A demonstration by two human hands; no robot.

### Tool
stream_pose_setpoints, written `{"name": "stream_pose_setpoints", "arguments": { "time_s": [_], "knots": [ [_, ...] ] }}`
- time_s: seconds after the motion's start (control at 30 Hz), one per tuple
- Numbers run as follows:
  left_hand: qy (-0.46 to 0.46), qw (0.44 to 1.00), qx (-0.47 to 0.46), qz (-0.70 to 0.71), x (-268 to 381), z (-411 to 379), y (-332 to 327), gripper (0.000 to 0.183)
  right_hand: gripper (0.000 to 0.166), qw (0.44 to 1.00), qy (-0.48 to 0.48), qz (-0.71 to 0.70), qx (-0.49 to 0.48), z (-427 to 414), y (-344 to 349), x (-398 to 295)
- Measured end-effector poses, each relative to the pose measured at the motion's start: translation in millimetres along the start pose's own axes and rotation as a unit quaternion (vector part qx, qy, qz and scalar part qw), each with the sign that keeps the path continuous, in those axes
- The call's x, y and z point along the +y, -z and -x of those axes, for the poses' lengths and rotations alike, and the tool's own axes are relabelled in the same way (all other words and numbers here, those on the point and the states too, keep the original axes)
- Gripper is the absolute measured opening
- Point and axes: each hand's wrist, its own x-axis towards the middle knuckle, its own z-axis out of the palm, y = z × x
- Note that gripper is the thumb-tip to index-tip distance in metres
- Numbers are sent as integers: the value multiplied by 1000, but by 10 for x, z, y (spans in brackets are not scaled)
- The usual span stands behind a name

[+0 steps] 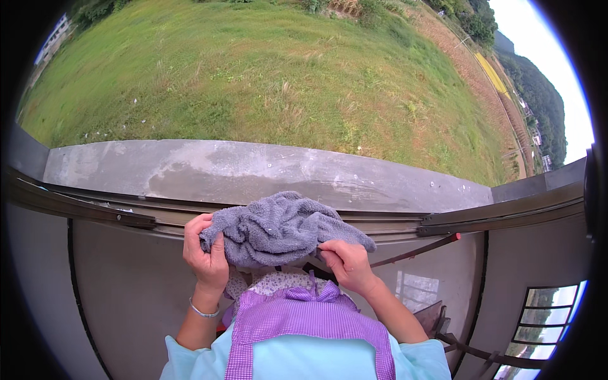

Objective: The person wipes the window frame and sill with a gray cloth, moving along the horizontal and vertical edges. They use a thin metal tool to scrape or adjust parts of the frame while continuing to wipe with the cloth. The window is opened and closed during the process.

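Note:
A grey terry cloth (280,230), bunched into folds, is held up in front of my chest. Its far part overlaps the brown metal window track (380,223) in the view. My left hand (205,254) grips the cloth's left end between thumb and fingers. On the near right side, my right hand (349,266) pinches the cloth's edge. The cloth's right corner sticks out past that hand. Whether the cloth touches the track cannot be seen.
Beyond the track lies a concrete outer sill (266,171) with a damp-looking darker patch, dropping to a grassy slope (285,85). Sliding frame ends stand at left (95,209) and right (503,211). A reddish-brown bar (418,249) slants below the track at right.

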Motion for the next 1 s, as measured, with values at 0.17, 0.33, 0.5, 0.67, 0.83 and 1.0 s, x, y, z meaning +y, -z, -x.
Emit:
{"name": "stream_pose_setpoints", "arguments": {
  "time_s": [0.17, 0.33, 0.5, 0.67, 0.83, 1.0],
  "knots": [
    [-31, 996, -63, 59, 188, -43, -178, 25, 8, 986, -117, 42, 106, 301, 341, -21],
    [-84, 936, -204, 273, 758, -62, -421, 33, 10, 901, -113, -152, 391, 510, 913, -201],
    [-107, 921, -232, 295, 1065, -33, -803, 41, 7, 831, -89, -82, 544, 650, 1388, -422],
    [-93, 951, -235, 178, 915, -49, -992, 39, 7, 899, -292, 152, 289, 589, 1217, 348],
    [-66, 953, -272, 113, 712, 71, -919, 34, 4, 841, -290, 457, 3, 308, 1195, 617],
    [-70, 953, -276, 101, 612, 163, -764, 31, 6, 831, -243, 474, -161, -54, 1211, 561]
  ]
}}
